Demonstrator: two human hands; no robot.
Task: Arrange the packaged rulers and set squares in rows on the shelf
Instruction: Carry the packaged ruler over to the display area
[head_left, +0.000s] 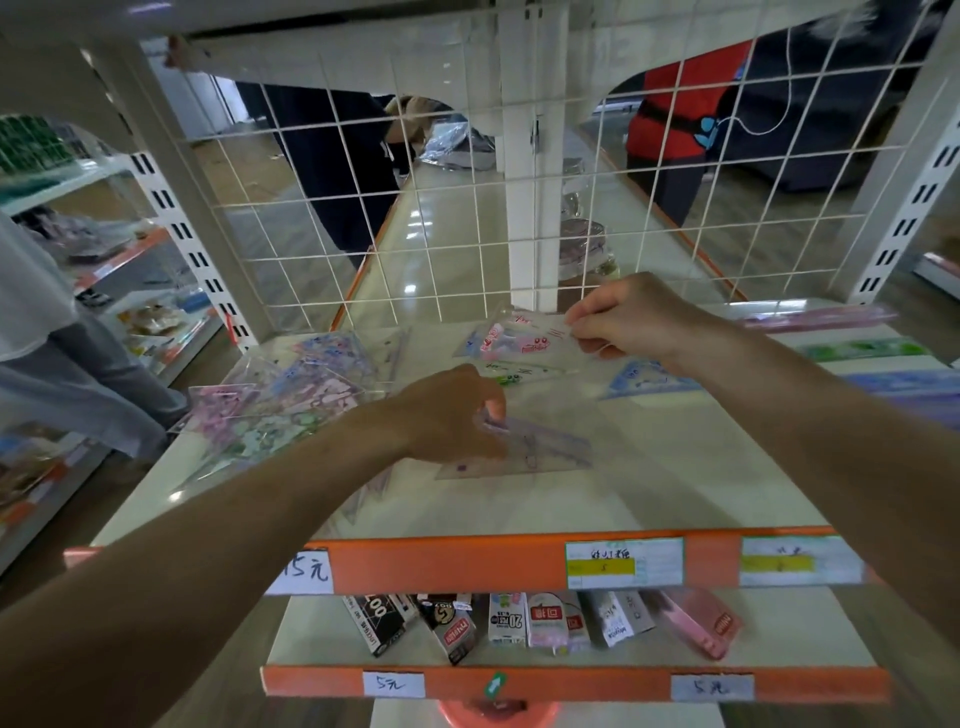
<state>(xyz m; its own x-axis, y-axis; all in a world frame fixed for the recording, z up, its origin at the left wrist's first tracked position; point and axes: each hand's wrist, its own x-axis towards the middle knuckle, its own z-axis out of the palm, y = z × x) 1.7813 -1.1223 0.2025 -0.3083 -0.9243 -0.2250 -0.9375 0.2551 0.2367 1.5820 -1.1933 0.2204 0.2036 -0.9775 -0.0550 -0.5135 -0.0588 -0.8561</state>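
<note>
On the cream shelf (675, 483) the right hand (628, 322) reaches toward the wire grid (415, 208) at the back, its grip pinching the edge of a clear pink-printed set square packet (514, 335) between thumb and fingertips. The left hand (457, 415) sits nearer the middle, its grip curled on the end of a purple set square packet (540, 447) that lies flat on the shelf. A loose heap of packets (291, 400) lies at the left. At the right edge a pink ruler (821, 317), a green ruler (862, 348) and a blue ruler (904, 384) lie one in front of the other, with a blue set square (644, 379) near them
</note>
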